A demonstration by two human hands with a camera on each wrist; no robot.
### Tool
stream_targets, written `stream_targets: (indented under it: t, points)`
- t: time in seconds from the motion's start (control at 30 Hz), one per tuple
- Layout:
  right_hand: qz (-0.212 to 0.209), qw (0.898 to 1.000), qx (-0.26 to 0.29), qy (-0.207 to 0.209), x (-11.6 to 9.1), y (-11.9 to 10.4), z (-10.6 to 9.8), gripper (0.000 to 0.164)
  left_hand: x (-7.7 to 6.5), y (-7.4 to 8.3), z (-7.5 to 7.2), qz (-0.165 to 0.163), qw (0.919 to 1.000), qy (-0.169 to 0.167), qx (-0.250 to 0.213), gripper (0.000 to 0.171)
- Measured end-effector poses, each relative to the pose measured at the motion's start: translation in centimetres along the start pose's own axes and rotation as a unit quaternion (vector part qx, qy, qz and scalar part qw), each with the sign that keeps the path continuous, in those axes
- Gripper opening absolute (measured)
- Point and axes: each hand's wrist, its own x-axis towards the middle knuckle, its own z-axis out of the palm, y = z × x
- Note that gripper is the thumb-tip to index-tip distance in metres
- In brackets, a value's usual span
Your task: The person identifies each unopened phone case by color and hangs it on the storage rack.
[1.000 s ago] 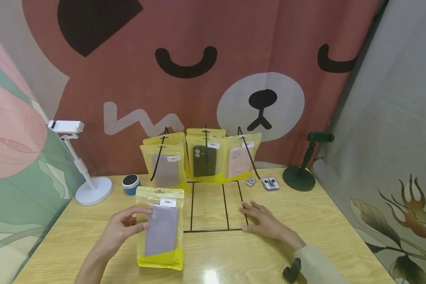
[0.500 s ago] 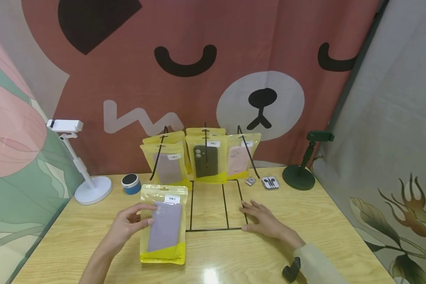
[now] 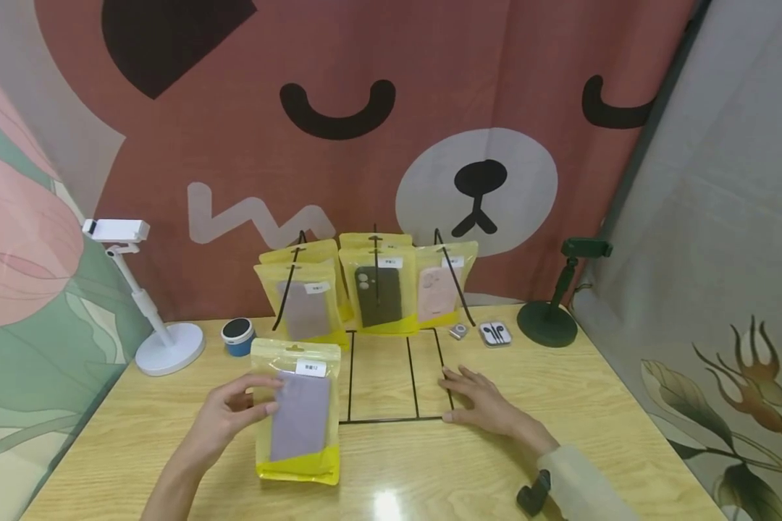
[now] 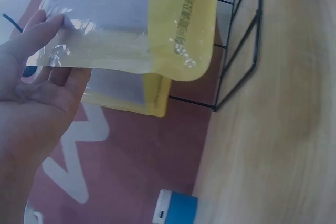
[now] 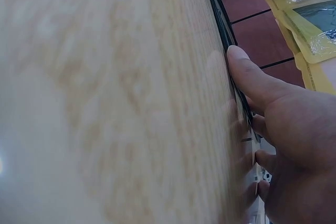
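My left hand (image 3: 224, 420) pinches the left edge of a clear-and-yellow zip bag (image 3: 300, 463) between thumb and fingers. Inside the bag is a purple phone case (image 3: 300, 416); a white label sits near its top. The left wrist view shows the held bag (image 4: 178, 24) raised above the table, in front of another bag. My right hand (image 3: 485, 405) rests with fingers spread over the right side of the black wire rack's base (image 3: 384, 420); its thumb (image 5: 252, 72) touches the wire. Several similar bags hang on the rack, holding purple, black (image 3: 378, 297) and pink (image 3: 436, 293) cases.
Behind the rack hangs a bear-print curtain (image 3: 339, 174). A white stand (image 3: 169, 347) and a small blue round speaker-like object (image 3: 238, 339) are at left. To the right are a small silver clip device (image 3: 458, 331), boxed earphones (image 3: 495, 334) and a green stand (image 3: 547, 323).
The held bag has shifted slightly away from me and a little to the right, most of it in the first half second. My right hand stays in place on the rack base.
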Motion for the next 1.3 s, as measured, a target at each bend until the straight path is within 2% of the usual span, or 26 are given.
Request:
stream_targets:
  t: [0.13, 0.3, 0.4, 0.53, 0.67, 0.77, 0.83, 1.03, 1.3]
  points:
    - [-0.002, 1.0, 0.001, 0.0, 0.0, -0.1, -0.1, 0.067, -0.4, 1.1, -0.3, 0.037, 0.9991, -0.002, -0.021, 0.034]
    - [-0.001, 1.0, 0.004, -0.001, -0.1, -0.3, -0.1, 0.068, -0.4, 2.4, -0.4, 0.065, 0.9969, 0.042, -0.011, 0.039]
    - [-0.002, 1.0, 0.005, 0.0, -0.1, -0.3, -0.2, 0.068, -0.1, 2.8, -0.6, 0.067, 0.9962, 0.056, -0.004, 0.039]
    - [-0.005, 1.0, 0.004, -0.001, -0.1, -0.3, -0.1, 0.067, 0.0, 3.0, -0.8, 0.061, 0.9966, 0.054, -0.013, 0.038]
    - [-0.002, 1.0, 0.005, -0.002, -0.1, -0.2, -0.1, 0.067, -0.1, 3.1, -0.8, 0.071, 0.9966, 0.032, -0.027, 0.038]
    - [-0.001, 1.0, 0.006, -0.001, 0.0, -0.1, -0.1, 0.067, -0.2, 3.4, -0.9, 0.091, 0.995, 0.007, -0.041, 0.04]
    - [-0.002, 1.0, 0.005, -0.001, 0.0, -0.1, -0.1, 0.068, -0.3, 3.6, -1.1, 0.101, 0.9937, 0.003, -0.048, 0.043]
    - [-0.004, 1.0, 0.002, 0.001, 0.1, 0.0, -0.2, 0.069, 0.2, 4.3, -1.4, 0.106, 0.993, 0.038, -0.036, 0.044]
    - [-0.009, 1.0, 0.0, 0.003, 0.1, 0.0, -0.1, 0.067, 0.7, 4.1, -1.0, 0.091, 0.9946, 0.048, 0.013, 0.039]
